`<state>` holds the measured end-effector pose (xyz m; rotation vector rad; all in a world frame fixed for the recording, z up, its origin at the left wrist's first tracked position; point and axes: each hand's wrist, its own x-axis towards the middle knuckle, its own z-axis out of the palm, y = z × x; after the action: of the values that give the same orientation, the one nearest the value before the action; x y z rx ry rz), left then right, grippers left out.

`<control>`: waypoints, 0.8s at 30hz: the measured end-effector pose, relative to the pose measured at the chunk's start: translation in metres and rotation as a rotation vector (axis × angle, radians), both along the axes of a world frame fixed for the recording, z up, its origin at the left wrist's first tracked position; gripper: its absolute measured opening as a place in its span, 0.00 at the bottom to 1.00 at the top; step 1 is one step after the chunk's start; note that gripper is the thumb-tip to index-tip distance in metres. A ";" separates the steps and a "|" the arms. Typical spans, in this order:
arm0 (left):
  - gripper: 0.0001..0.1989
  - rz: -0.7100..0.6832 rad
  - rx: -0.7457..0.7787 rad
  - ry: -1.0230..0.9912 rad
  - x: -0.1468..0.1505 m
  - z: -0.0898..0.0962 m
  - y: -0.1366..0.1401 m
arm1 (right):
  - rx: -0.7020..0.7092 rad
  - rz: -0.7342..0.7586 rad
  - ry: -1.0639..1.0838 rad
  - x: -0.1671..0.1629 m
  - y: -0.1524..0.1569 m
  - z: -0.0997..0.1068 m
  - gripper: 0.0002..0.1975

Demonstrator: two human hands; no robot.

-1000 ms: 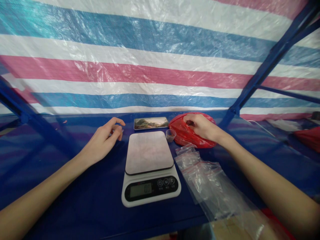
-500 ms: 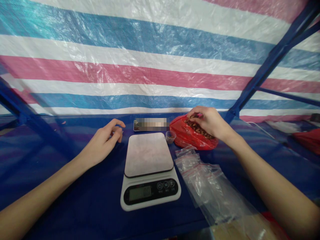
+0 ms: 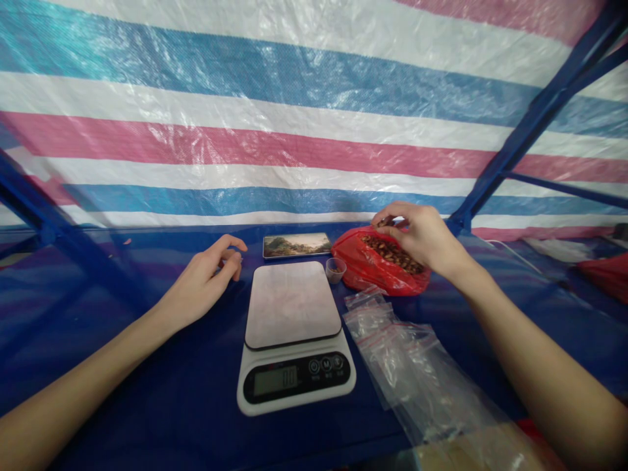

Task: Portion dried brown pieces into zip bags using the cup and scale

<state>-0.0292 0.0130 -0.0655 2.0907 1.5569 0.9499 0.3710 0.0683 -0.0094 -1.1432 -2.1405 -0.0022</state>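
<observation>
Blue tabletop (image 3: 196, 386), nuts (image 3: 387, 250) perhaps, beneath right hand (image 3: 419, 234)

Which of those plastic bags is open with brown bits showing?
The red bag beside the little cup, under the right hand: brown pieces show in its mouth, whereas the clear zip bags beside the scale show none.
</observation>
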 end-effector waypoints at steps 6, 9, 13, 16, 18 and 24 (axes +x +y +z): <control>0.15 -0.006 -0.001 -0.003 0.001 0.000 -0.001 | -0.104 0.067 0.051 -0.012 -0.009 0.001 0.03; 0.15 -0.006 -0.001 -0.011 0.001 0.001 -0.001 | -0.139 0.113 0.078 -0.016 -0.013 0.001 0.03; 0.15 0.000 -0.011 -0.014 0.001 0.001 -0.001 | -0.216 0.174 0.139 -0.024 -0.017 -0.002 0.03; 0.15 -0.003 -0.009 -0.007 0.002 0.000 -0.001 | -0.312 0.240 0.187 -0.033 -0.022 -0.007 0.05; 0.14 -0.010 -0.011 -0.008 0.002 -0.001 -0.001 | -0.343 0.285 0.176 -0.039 -0.024 -0.010 0.05; 0.14 -0.009 -0.021 -0.010 0.004 0.002 -0.003 | -0.328 0.345 0.034 -0.052 -0.030 -0.012 0.05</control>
<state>-0.0249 0.0100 -0.0638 2.0740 1.5445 0.9356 0.3191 0.0387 -0.0216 -0.9229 -2.3364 0.5367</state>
